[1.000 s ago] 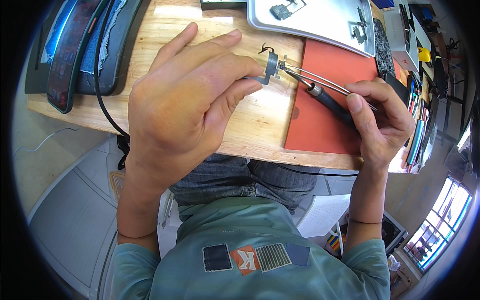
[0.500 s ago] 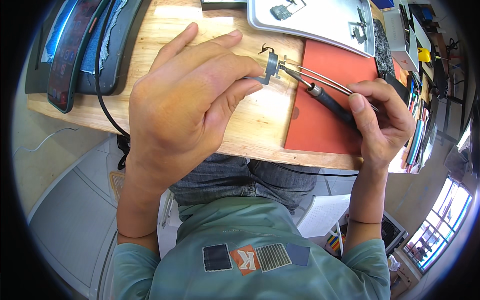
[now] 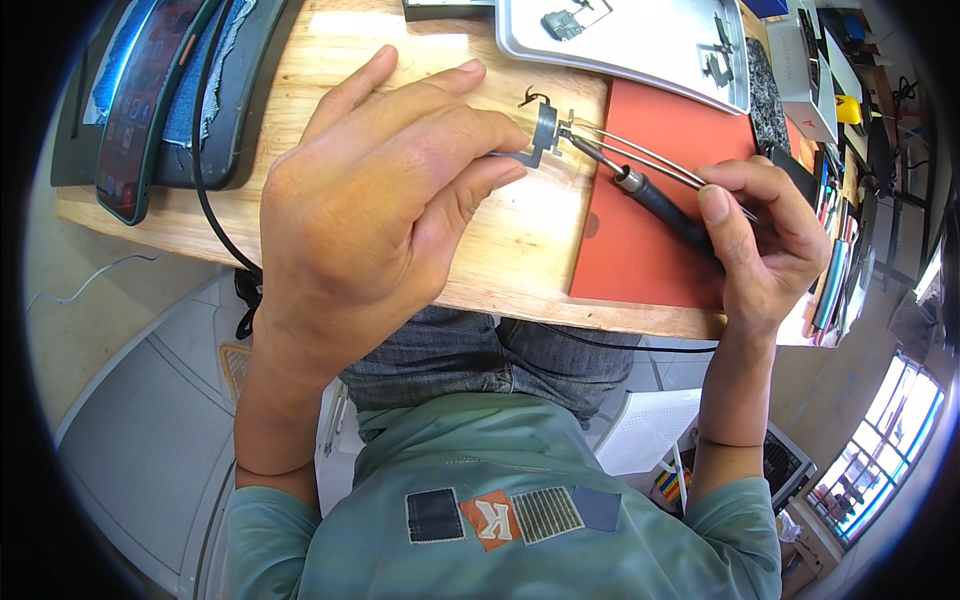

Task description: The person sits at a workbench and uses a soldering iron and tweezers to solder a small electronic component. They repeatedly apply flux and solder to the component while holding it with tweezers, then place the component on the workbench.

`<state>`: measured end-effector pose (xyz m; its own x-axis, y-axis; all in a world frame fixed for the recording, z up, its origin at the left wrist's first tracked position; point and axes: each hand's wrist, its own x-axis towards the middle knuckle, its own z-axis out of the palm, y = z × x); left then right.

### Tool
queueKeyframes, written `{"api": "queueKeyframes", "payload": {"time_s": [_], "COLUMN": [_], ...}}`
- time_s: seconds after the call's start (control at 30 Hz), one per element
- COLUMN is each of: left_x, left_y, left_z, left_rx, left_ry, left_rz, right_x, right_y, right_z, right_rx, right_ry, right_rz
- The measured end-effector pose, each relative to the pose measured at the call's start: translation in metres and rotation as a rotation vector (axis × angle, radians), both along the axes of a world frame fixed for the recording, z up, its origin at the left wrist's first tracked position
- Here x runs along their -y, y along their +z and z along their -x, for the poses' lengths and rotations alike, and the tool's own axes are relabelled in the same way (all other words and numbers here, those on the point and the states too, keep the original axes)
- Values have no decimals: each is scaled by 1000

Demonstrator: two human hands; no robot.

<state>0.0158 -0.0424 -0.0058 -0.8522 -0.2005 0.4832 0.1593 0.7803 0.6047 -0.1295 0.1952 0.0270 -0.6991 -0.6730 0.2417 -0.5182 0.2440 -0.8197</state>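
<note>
My left hand (image 3: 375, 200) pinches a small dark grey plastic part (image 3: 545, 130) between thumb and forefinger, above the wooden table. A short dark curled lead sticks up from that part, and a small metal piece (image 3: 566, 130) is at its right side. In my right hand (image 3: 765, 235), thumb and forefinger squeeze metal tweezers (image 3: 650, 157), whose tips reach the metal piece. A black-handled soldering iron (image 3: 655, 203) runs out from under the same hand, its dark tip at the part too. How the fingers grip its handle is hidden.
Under the tools lies a red-brown mat (image 3: 640, 250) on the wooden table (image 3: 500, 275). A white tray (image 3: 630, 60) with small dark parts stands at the back. At left are a phone (image 3: 150, 110) and a black cable (image 3: 200, 170). Pens and boxes crowd the right edge.
Almost nothing differs. My left hand has shifted very slightly to the right; the part, tweezers and soldering iron keep practically the same places.
</note>
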Motion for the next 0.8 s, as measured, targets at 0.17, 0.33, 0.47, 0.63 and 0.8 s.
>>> {"api": "queueKeyframes", "payload": {"time_s": [0.17,0.33,0.47,0.63,0.8], "left_x": [-1,-1,0,0,0], "left_y": [1,0,-1,0,-1], "left_z": [0,0,0,-1,0], "left_rx": [6,-3,-12,-8,-4], "left_ry": [-2,0,-8,-9,-9], "left_rz": [-5,-3,-2,-1,-3], "right_x": [0,0,0,0,1], "right_y": [1,-1,-1,-1,-1], "right_z": [-1,0,0,0,0], "right_rx": [7,11,6,19,10], "right_ry": [-1,13,13,13,9], "right_rz": [-7,10,4,9,1]}}
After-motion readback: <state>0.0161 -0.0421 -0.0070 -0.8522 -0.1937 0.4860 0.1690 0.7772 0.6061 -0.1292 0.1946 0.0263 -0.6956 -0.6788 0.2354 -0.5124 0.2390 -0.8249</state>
